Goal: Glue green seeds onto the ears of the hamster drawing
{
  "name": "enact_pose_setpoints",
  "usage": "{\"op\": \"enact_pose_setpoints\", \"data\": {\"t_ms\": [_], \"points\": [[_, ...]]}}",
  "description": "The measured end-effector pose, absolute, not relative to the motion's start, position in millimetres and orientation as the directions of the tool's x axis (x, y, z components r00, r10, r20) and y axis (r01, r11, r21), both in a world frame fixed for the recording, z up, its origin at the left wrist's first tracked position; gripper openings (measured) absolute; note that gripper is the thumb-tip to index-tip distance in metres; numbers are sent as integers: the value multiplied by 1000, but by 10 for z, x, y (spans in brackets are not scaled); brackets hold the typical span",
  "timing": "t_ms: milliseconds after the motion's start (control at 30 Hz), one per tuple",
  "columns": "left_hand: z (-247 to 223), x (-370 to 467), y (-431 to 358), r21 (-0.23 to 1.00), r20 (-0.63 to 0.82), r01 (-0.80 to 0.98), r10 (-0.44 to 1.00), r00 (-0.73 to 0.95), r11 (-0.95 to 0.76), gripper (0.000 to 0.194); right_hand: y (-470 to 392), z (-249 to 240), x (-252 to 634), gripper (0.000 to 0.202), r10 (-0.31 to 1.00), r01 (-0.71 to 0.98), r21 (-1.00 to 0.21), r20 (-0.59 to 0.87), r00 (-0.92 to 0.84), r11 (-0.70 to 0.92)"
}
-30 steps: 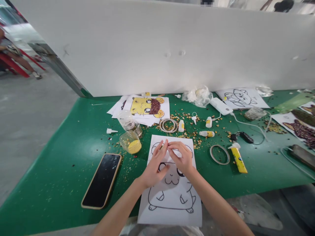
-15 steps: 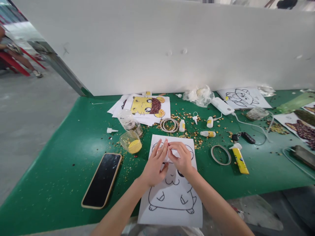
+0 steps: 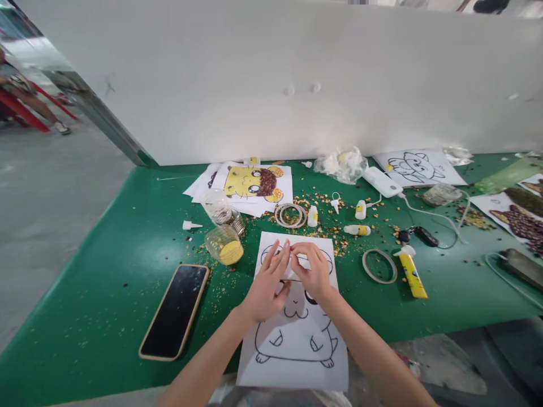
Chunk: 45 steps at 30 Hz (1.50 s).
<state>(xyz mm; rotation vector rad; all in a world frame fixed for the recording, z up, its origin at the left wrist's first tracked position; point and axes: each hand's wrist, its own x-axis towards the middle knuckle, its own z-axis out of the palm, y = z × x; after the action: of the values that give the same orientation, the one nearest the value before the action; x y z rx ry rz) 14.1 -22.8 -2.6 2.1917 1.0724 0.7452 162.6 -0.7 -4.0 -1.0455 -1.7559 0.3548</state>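
Your single view comes from the camera on your head, above the near edge of the tabletop (image 3: 97, 277), facing forward and down. Your left hand (image 3: 263, 287) and right hand (image 3: 314, 272) sit close below it, just under the middle of the view. Farther off, the white panel (image 3: 237, 73) spans the upper part, and floor (image 3: 38, 181) shows along the left side.
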Motion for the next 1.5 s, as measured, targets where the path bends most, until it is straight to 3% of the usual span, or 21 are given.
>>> {"op": "enact_pose_setpoints", "data": {"t_ms": [567,1000,1500], "points": [[-25,136,-235,684,219,511,814,537,-521,84,0,-9,1675,19,777,458,-661,618,-118,595],[-76,100,-238,563,222,605,809,545,-562,83,58,-16,1690,16,754,517,-582,618,-221,628],[-57,108,-221,575,242,585,801,547,-572,82,42,-37,1709,13,790,490,-635,572,-221,597]]}}
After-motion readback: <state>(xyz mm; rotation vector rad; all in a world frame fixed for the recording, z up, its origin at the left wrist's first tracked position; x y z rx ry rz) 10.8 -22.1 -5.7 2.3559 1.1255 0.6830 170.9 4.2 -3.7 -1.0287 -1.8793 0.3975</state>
